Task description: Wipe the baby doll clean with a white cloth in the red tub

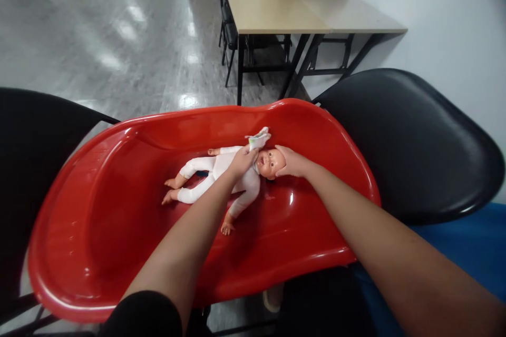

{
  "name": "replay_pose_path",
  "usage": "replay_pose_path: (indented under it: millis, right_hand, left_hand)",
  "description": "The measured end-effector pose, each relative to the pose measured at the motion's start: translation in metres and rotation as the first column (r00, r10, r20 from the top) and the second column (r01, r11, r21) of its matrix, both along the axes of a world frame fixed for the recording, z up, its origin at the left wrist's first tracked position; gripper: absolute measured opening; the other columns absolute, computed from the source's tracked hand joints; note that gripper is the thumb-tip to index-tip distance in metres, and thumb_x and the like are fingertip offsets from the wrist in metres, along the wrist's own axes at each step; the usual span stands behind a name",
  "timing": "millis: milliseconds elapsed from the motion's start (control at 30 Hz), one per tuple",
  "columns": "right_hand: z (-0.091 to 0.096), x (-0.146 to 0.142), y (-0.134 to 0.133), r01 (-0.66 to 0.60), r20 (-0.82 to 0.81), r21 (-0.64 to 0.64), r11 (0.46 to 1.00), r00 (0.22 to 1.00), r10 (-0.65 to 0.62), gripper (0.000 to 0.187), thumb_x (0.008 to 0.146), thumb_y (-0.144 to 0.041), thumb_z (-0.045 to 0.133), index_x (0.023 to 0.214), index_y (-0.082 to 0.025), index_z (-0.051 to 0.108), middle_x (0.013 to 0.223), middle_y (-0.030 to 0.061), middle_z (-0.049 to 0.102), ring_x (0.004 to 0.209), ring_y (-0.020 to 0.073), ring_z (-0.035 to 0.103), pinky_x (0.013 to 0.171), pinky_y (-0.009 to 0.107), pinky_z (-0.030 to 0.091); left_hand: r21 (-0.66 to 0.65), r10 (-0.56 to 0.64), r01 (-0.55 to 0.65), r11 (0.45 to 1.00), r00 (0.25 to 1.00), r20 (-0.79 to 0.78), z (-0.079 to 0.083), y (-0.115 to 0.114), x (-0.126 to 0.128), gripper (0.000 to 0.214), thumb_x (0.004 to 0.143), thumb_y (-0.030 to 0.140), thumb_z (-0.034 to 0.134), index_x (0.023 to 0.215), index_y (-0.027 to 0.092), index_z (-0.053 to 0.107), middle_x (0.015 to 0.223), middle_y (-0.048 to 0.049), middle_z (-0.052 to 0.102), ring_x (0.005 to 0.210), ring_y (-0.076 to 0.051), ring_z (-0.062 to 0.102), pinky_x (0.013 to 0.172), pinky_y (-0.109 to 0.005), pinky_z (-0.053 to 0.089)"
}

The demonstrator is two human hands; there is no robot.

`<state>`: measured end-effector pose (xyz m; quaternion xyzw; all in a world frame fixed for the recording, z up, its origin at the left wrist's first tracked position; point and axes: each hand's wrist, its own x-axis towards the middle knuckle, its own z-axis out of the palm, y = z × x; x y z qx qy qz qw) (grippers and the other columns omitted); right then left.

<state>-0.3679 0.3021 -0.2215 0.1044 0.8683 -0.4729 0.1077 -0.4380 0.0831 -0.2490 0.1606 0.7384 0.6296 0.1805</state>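
Head view: left hand (242, 161) pinches a cloth (259, 140); right hand (291, 162) cups the doll's head (271, 164), probably stiff, slippery, best cradled underneath.

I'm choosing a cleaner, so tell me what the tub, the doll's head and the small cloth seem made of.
Tub: probably moulded plastic, glossy red; bright highlights and a smooth rounded rim suggest it.
Doll's head: likely vinyl or another plastic, smooth with a slight sheen and moulded features; hardness unclear.
Cloth: seemingly thin fabric, matte, going by its crumpled folds; fibre unclear.
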Motion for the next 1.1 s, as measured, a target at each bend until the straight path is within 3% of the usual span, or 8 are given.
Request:
replay_pose_path:
  millis: [100, 267, 467, 700, 833, 967, 1100]
  right_hand:
    - [-0.002, -0.001, 0.0, -0.092, -0.016, -0.005, 0.996, 0.996, 0.092, 0.08, 0.043, -0.014, 0.092, 0.119, -0.021, 0.067, 0.123, 0.0071, 0.063, 0.114, 0.0297, 0.06, 0.105, 0.045, 0.049]
    - [0.002, -0.002, 0.002, -0.185, 0.031, 0.119, 0.976, 0.983, 0.183, 0.09, 0.052, -0.022, 0.091, 0.134, -0.022, 0.056, 0.132, 0.0093, 0.058, 0.12, 0.0309, 0.057, 0.106, 0.045, 0.047]
    - [-0.002, -0.004, 0.003, -0.259, 0.115, 0.238, 0.936, 0.965, 0.237, 0.086, 0.059, -0.03, 0.087, 0.136, -0.021, 0.049, 0.138, 0.0118, 0.052, 0.121, 0.0307, 0.057, 0.105, 0.042, 0.049]
    - [-0.001, -0.002, 0.001, -0.246, 0.14, 0.225, 0.943, 0.966, 0.218, 0.097, 0.059, -0.033, 0.087, 0.146, -0.022, 0.043, 0.146, 0.0138, 0.047, 0.128, 0.0327, 0.054, 0.107, 0.044, 0.048]
    - [0.007, -0.003, -0.004, -0.204, 0.154, 0.204, 0.958, 0.973, 0.175, 0.097, 0.059, -0.037, 0.088, 0.145, -0.021, 0.046, 0.144, 0.0155, 0.05, 0.126, 0.0344, 0.055, 0.105, 0.043, 0.049]
    - [0.012, -0.005, -0.007, -0.194, 0.184, 0.223, 0.955, 0.971, 0.155, 0.094, 0.062, -0.038, 0.087, 0.145, -0.019, 0.047, 0.141, 0.0169, 0.052, 0.125, 0.0348, 0.056, 0.103, 0.043, 0.05]
    - [0.006, -0.005, -0.005, -0.2, 0.178, 0.21, 0.957, 0.97, 0.164, 0.098, 0.061, -0.042, 0.087, 0.146, -0.016, 0.044, 0.143, 0.0192, 0.051, 0.123, 0.0335, 0.058, 0.101, 0.041, 0.051]
  left_hand:
    - [-0.077, -0.099, 0.094, 0.993, 0.993, -0.061, -0.005, 0.007, -0.002, 0.038, 0.097, 0.044, 0.05, 0.099, 0.014, 0.073, 0.098, -0.0068, 0.074, 0.098, -0.024, 0.066, 0.09, -0.032, 0.051]
    - [-0.231, -0.069, 0.038, 0.972, 0.989, -0.131, -0.003, 0.009, 0.012, 0.043, 0.1, 0.044, 0.043, 0.083, 0.014, 0.067, 0.085, -0.0065, 0.071, 0.083, -0.022, 0.065, 0.081, -0.03, 0.049]
    - [-0.245, 0.107, -0.143, 0.959, 0.983, -0.152, 0.003, 0.019, 0.049, 0.045, 0.105, 0.043, 0.037, 0.109, 0.014, 0.07, 0.106, -0.0107, 0.074, 0.101, -0.026, 0.066, 0.094, -0.034, 0.048]
    - [-0.225, 0.172, -0.194, 0.955, 0.979, -0.112, 0.014, 0.019, 0.072, 0.048, 0.106, 0.04, 0.035, 0.131, 0.015, 0.067, 0.124, -0.0138, 0.071, 0.118, -0.031, 0.064, 0.108, -0.043, 0.045]
    - [-0.146, 0.206, -0.218, 0.965, 0.974, -0.097, 0.018, 0.029, 0.097, 0.055, 0.104, 0.038, 0.036, 0.154, 0.016, 0.047, 0.153, -0.0123, 0.051, 0.146, -0.027, 0.043, 0.126, -0.041, 0.026]
    - [-0.065, 0.249, -0.253, 0.965, 0.966, -0.073, 0.022, 0.049, 0.122, 0.061, 0.103, 0.034, 0.034, 0.162, 0.016, 0.032, 0.169, -0.0054, 0.023, 0.158, -0.02, 0.016, 0.131, -0.033, 0.008]
    - [-0.059, 0.303, -0.304, 0.951, 0.953, -0.023, 0.027, 0.064, 0.138, 0.065, 0.102, 0.032, 0.034, 0.164, 0.013, 0.025, 0.17, -0.0065, 0.018, 0.158, -0.018, 0.011, 0.131, -0.03, 0.005]
